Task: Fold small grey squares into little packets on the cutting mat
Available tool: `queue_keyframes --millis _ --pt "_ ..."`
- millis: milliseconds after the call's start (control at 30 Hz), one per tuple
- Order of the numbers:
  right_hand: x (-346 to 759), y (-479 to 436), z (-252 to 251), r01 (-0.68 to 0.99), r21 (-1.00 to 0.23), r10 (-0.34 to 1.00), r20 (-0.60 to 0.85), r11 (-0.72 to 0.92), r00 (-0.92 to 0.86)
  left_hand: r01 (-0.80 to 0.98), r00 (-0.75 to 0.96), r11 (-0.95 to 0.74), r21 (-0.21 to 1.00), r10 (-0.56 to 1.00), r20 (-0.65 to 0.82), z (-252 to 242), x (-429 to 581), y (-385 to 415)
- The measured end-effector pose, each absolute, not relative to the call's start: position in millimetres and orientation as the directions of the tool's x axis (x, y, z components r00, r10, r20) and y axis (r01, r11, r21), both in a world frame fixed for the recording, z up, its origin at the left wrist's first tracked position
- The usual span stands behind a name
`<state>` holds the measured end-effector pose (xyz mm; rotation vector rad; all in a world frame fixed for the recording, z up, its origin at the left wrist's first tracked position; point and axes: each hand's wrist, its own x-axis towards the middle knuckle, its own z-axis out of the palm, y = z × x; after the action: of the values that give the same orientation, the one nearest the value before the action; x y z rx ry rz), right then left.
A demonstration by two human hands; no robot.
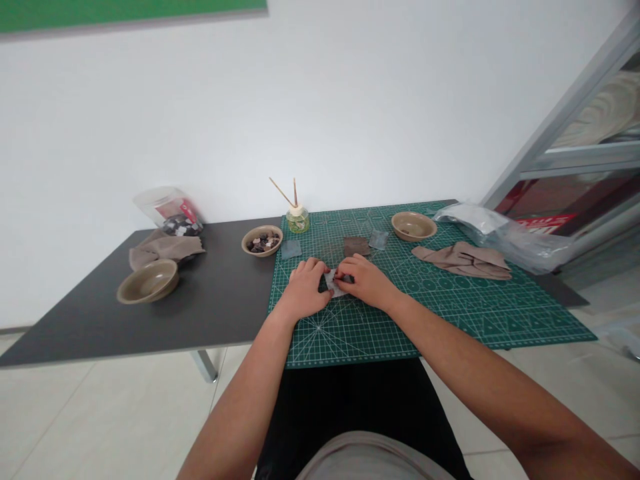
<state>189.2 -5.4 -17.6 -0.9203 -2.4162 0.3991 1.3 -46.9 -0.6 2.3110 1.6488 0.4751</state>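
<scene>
In front of me on the green cutting mat lies a small pale grey square piece. My left hand holds its left edge down, thumb and forefinger pressed at two spots. My right hand is closed in a pinch over the piece's upper right part. A small dark bit shows at those fingertips; its kind is too small to make out. Just beyond my hands lie a brown square piece, a translucent bluish square and a similar square to the left.
A bowl of dark and pale chips stands left of a reed diffuser. Another bowl, a brown cloth and clear plastic are rightward. Far left are a bowl, a cloth and a tipped plastic container.
</scene>
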Motion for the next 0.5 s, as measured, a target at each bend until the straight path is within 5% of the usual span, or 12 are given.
queue_keyframes --millis 500 --pt "186.5 -6.0 -18.6 0.515 -0.434 0.668 0.375 0.739 -0.643 0.878 0.297 -0.311 0.363 0.95 0.096 -1.7 2.1 -47.1"
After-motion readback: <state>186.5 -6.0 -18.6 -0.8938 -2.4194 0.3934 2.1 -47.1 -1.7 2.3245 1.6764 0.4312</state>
